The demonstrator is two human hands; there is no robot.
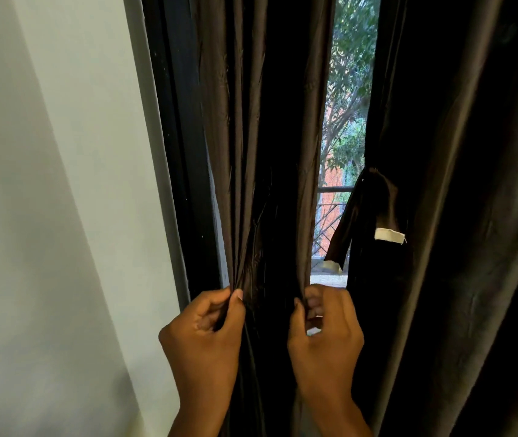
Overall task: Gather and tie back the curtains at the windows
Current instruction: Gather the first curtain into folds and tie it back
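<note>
The left hand and right hand each pinch a fold of the left curtain, which hangs beside the window frame. The cloth looks soft and light; it is best gripped at mid-height. A tie strap hangs on the right curtain, by a white wall.

From my remote seat I take the dark window frame as my landmark; left of it a pale wall fills that whole side, plain and shadowed toward its lower part; right of the frame, through a narrow strip of glass, I see leafy trees outside; below the foliage there is an orange-red building wall; lower still a metal railing with crossed bars.
</note>
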